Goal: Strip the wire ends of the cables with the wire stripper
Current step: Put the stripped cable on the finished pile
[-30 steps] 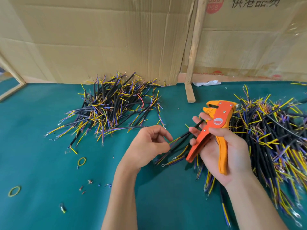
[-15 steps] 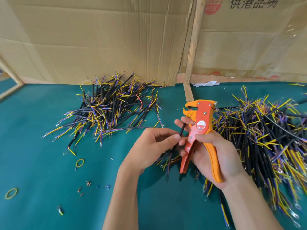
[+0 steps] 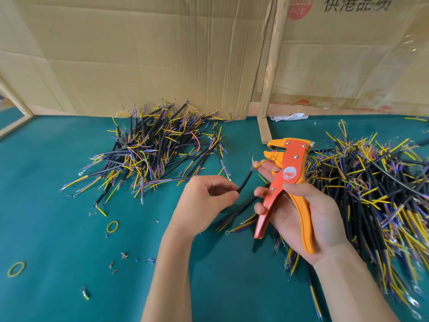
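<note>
Two hands meet over the green table (image 3: 58, 228), right in the middle of the action. The left hand (image 3: 204, 203) pinches a black cable (image 3: 243, 184) between thumb and fingertip, the cable slanting up and to the right, its yellow and blue wire ends (image 3: 256, 164) fanning out at the top, just beside the fingertips of the other hand. The right hand (image 3: 308, 212) is wrapped around the orange wire stripper (image 3: 284, 182), thumb lying across the body, fingers curled round the lower handle; the two handles stand spread apart and the head points up and left, its jaws parted a little. The wire ends sit just below and left of that head, not between the jaws.

Over on the left, against the cardboard wall (image 3: 139, 54), lies one heap of cables (image 3: 155, 149), black sheaths with yellow and blue tips pointing every way. On the right, a bigger heap (image 3: 371, 194) spreads behind and under the right hand and runs toward the near edge. A wooden post (image 3: 271, 66) stands between the cardboard sheets. Two yellow rubber bands lie on the table, one (image 3: 112, 226) near the left heap, another (image 3: 16, 268) at the far left, with small bits of insulation (image 3: 125, 259) scattered between them and the left forearm.
</note>
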